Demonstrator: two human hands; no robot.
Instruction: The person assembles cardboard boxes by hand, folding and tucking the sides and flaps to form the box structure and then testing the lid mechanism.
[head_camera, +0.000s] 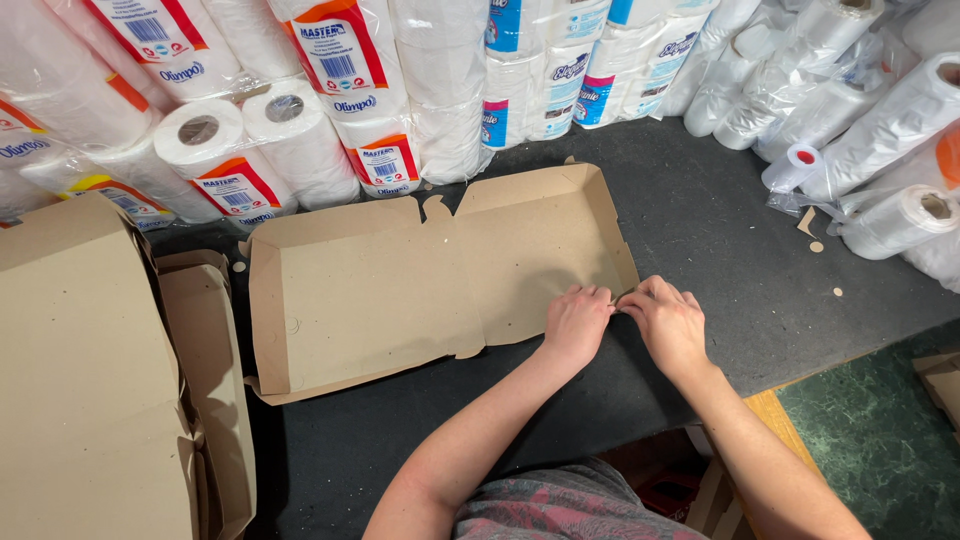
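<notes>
A flat brown cardboard box blank (400, 285) lies open on the dark table (720, 240), its side flaps partly raised. My left hand (575, 322) rests on the blank's near right corner, fingers curled onto the edge. My right hand (668, 320) is right beside it, pinching the corner flap of the same blank between thumb and fingers. Both hands meet at that corner, fingertips almost touching.
A stack of folded cardboard boxes (90, 380) sits at the left. Packs of toilet paper rolls (330, 90) line the back. Rolls of clear plastic bags (880, 130) lie at the back right. Small cardboard scraps (812, 228) dot the table. Green floor (880, 440) shows at lower right.
</notes>
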